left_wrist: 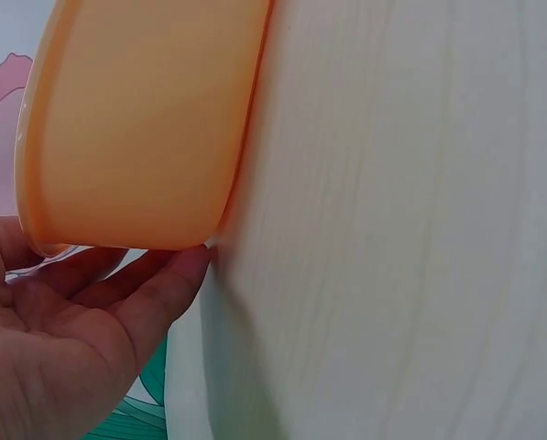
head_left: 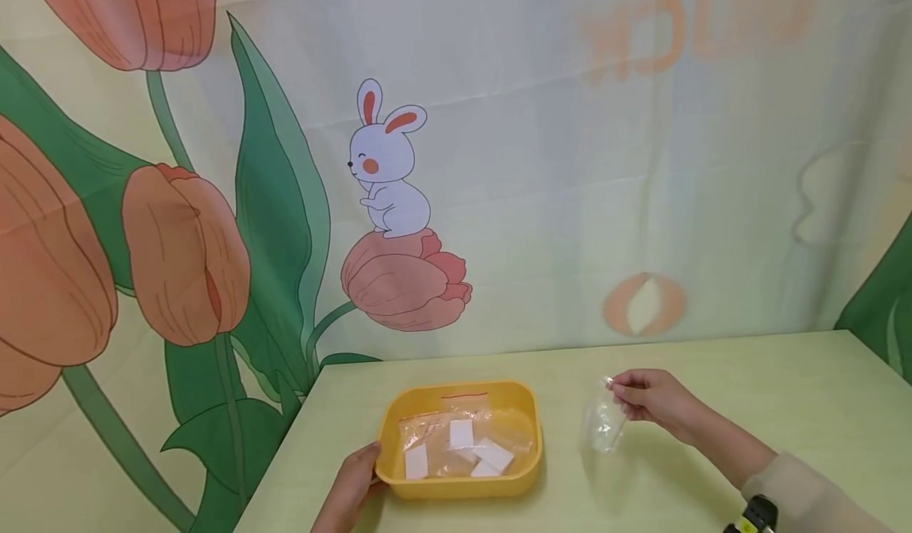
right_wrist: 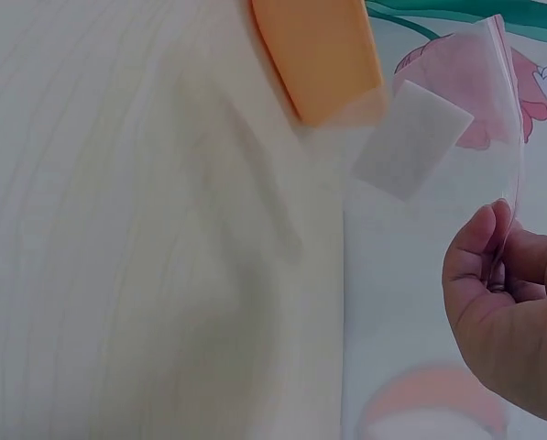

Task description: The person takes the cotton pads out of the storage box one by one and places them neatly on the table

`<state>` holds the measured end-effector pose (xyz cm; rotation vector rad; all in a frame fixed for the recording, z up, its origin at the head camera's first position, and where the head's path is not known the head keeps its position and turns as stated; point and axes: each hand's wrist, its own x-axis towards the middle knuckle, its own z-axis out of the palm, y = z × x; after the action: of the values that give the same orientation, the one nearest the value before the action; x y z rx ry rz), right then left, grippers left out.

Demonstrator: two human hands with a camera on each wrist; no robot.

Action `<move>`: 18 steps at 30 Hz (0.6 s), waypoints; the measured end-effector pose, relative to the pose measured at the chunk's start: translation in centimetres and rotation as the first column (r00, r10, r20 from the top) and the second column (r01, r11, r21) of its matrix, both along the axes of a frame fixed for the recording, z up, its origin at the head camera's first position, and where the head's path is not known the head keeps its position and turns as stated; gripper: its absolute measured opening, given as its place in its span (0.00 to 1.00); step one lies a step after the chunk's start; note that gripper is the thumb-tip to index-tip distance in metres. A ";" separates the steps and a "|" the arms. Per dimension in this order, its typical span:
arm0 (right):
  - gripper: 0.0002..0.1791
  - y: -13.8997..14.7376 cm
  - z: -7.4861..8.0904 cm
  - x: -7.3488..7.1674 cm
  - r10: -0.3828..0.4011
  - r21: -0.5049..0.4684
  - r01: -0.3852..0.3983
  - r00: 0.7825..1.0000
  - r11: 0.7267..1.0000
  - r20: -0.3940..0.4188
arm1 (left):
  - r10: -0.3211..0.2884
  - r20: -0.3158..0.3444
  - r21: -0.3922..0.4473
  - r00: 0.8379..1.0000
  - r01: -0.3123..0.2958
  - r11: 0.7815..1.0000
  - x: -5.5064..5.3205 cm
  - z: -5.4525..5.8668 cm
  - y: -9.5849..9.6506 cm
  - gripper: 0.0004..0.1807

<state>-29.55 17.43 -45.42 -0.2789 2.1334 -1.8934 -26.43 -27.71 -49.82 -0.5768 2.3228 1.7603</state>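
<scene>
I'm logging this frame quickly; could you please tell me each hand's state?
Left hand: open, fingers resting against the yellow tray.
Right hand: pinching a clear plastic bag.

You are at a staged tabletop set: beyond your hands, a pale green table (head_left: 748, 375) stands against a printed tulip-and-rabbit cloth backdrop (head_left: 499, 161), with no room fittings visible.

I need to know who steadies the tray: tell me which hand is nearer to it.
Left. The left hand touches the yellow tray at its near left corner. The right hand is off to the tray's right, apart from it, pinching a clear bag.
</scene>
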 end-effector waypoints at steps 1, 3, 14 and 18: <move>0.14 0.1 -0.1 0.0 -0.002 0.002 0.002 1.000 1.000 -0.001 | 0.000 -0.001 0.001 1.000 0.000 1.000 0.0 0.0 0.0 0.30; 0.14 0.4 -0.4 0.1 -0.008 0.002 0.008 1.000 1.000 0.001 | 0.001 0.000 0.002 1.000 -0.001 1.000 0.0 0.0 0.0 0.30; 0.15 2.4 -1.7 0.5 -0.045 0.008 0.045 0.999 0.999 0.019 | -0.022 -0.015 0.012 1.000 0.022 1.000 0.2 0.0 -0.1 0.31; 0.15 3.4 -1.9 0.7 -0.054 0.021 0.053 0.998 0.998 0.022 | -0.029 -0.018 0.016 0.999 0.029 0.999 0.2 0.0 -0.1 0.31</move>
<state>-28.83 20.85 -47.32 -0.1970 2.1648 -1.8933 -26.26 -27.80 -49.83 -0.5236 2.3146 1.7769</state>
